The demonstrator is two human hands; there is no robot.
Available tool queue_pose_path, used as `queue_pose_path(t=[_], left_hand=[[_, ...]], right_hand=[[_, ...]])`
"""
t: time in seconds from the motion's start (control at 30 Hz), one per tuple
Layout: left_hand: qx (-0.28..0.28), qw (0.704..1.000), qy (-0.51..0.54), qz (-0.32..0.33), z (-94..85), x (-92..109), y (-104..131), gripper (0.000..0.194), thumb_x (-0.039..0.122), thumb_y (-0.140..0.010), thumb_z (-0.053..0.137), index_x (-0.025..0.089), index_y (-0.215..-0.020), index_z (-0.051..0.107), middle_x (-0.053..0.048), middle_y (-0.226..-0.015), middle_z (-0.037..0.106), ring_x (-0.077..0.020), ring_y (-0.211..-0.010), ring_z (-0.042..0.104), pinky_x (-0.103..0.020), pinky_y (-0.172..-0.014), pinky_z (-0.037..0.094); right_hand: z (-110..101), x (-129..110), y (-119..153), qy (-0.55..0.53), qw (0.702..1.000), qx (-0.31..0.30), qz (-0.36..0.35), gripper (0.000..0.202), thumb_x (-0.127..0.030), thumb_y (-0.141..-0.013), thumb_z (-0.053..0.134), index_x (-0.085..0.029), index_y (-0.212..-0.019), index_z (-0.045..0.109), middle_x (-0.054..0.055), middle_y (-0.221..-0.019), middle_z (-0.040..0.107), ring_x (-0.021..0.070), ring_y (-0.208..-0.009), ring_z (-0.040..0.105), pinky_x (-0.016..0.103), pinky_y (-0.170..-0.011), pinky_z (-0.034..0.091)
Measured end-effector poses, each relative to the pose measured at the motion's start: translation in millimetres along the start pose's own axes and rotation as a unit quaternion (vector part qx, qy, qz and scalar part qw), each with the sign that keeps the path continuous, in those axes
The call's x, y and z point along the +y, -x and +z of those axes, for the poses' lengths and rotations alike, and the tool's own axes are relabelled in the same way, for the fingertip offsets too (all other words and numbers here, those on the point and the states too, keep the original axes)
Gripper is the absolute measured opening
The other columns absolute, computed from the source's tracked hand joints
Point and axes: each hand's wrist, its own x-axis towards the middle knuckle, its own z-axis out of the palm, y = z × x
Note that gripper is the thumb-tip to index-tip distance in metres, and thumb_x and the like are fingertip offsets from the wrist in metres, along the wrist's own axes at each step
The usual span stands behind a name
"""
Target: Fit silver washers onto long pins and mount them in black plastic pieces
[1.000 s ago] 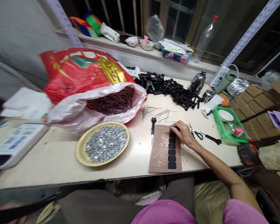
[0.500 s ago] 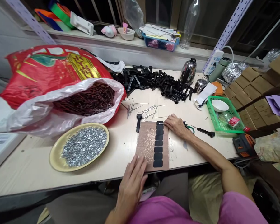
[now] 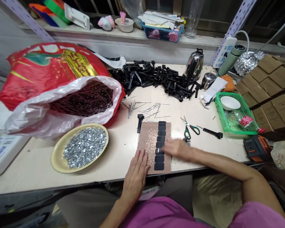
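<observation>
A brown cardboard sheet [image 3: 144, 142] lies at the table's front edge, bearing a column of black rounded stickers [image 3: 159, 158] and small pale flecks. My left hand [image 3: 136, 172] rests flat on its lower left corner, fingers stretched out and holding nothing. Over the sheet's right side is my right hand [image 3: 178, 148], its fingertips at the middle stickers. Motion smears those fingers, so I cannot make out whether they grip anything. Beyond the sheet's upper left corner lies a black-handled tool [image 3: 140, 123] with a thin metal shaft. Green-handled scissors [image 3: 189, 126] lie open to the right.
At left are a yellow bowl [image 3: 54, 158] of small metal pieces and a red bag [image 3: 47, 72] full of thin rods. Loose metal rods [image 3: 152, 109] and a heap of black plastic parts [image 3: 156, 77] lie behind. A green basket [image 3: 222, 117] stands right.
My right hand has moved down along the sticker column from its top, uncovering the scissors. My left hand stays on the cardboard. The view has shifted slightly.
</observation>
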Motion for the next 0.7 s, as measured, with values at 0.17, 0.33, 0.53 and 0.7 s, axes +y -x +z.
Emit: queue_pose_path(t=[0.17,0.33,0.53,0.7], left_hand=[[-0.006,1.000,0.020,-0.007,-1.0,-0.7,-0.1,0.061,0.019,-0.095,0.040,0.018,-0.150,0.014,-0.016,-0.146,0.041,-0.0269,-0.139,0.029,-0.045,-0.106,0.042],[0.006,1.000,0.016,-0.003,-0.5,0.0,-1.1,0.062,0.017,-0.094,0.041,0.018,-0.150,0.014,-0.016,-0.145,0.043,-0.0264,-0.139,0.029,-0.045,-0.106,0.042],[0.020,1.000,0.009,-0.003,1.6,1.3,-2.1,0.063,0.016,-0.094,0.041,0.018,-0.150,0.012,-0.017,-0.144,0.045,-0.0258,-0.140,0.029,-0.045,-0.105,0.042],[0.030,0.999,0.011,-0.007,2.9,1.5,-1.9,0.060,0.017,-0.095,0.040,0.017,-0.150,0.017,-0.017,-0.142,0.047,-0.0258,-0.139,0.030,-0.046,-0.105,0.042]], right_hand=[[2.3,-21.7,20.0,-0.016,0.999,0.031,0.038,0.033,-0.020,-0.098,0.037,-0.016,-0.080,0.064,0.003,-0.069,0.059,0.0135,-0.068,0.048,0.023,-0.049,0.041],[-0.7,7.5,6.0,-0.025,0.995,0.034,0.095,0.032,-0.027,-0.098,0.039,-0.013,-0.088,0.067,0.007,-0.079,0.064,0.0164,-0.077,0.051,0.026,-0.057,0.045],[0.3,4.2,7.2,-0.036,0.992,0.036,0.112,0.031,-0.028,-0.097,0.041,-0.013,-0.090,0.067,0.008,-0.082,0.065,0.0177,-0.081,0.052,0.028,-0.064,0.047],[-1.9,10.3,-0.6,-0.013,0.989,0.028,0.144,0.034,-0.029,-0.098,0.038,-0.013,-0.087,0.066,0.009,-0.083,0.064,0.0184,-0.081,0.050,0.029,-0.066,0.046]])
